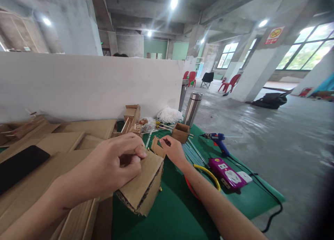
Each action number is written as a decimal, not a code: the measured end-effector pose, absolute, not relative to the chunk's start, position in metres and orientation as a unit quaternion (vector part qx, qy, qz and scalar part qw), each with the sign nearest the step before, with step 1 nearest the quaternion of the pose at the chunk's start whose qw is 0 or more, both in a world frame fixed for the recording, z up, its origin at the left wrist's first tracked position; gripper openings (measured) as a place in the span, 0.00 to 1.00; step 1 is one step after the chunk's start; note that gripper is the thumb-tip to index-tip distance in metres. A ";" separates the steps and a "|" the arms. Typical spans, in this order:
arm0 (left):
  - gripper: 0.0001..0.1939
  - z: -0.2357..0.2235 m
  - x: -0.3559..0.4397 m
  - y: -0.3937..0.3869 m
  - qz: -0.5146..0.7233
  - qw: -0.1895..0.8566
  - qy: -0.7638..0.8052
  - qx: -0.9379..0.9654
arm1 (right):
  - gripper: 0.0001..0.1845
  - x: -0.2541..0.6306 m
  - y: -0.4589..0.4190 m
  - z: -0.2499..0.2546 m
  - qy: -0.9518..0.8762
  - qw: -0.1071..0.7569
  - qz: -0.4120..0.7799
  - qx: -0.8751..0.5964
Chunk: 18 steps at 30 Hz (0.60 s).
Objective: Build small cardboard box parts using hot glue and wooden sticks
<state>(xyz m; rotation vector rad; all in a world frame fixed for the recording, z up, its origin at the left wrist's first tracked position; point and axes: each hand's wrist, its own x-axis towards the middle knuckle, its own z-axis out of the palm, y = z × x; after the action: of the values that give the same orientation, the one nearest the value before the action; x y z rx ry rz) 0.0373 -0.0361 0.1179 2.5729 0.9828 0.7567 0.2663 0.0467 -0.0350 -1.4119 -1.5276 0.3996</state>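
A small cardboard box with exposed corrugated edges sits on the green tabletop in front of me. My left hand is over its top with curled fingers, thumb and forefinger closed together; what they hold, if anything, I cannot make out. Just beyond the box, a small cardboard piece stands at the fingertips of my right hand, which are pinched at its edge. Behind that hand is a small open cardboard box with thin sticks beside it.
Cardboard sheets and a black phone lie at left. On the green table are a blue glue gun, clear glue sticks, a purple power strip, yellow tubing and a steel flask. A white partition stands behind.
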 end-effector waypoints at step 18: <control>0.08 0.119 0.037 -0.039 0.262 0.157 0.341 0.889 | 0.22 0.246 -0.045 -0.003 -0.624 0.598 0.173 -0.473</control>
<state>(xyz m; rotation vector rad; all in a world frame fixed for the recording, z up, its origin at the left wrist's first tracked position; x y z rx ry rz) 0.0374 -0.0387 0.1190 2.5451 0.9768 0.7486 0.2459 -0.0448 -0.0030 -1.0985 -1.4469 0.4021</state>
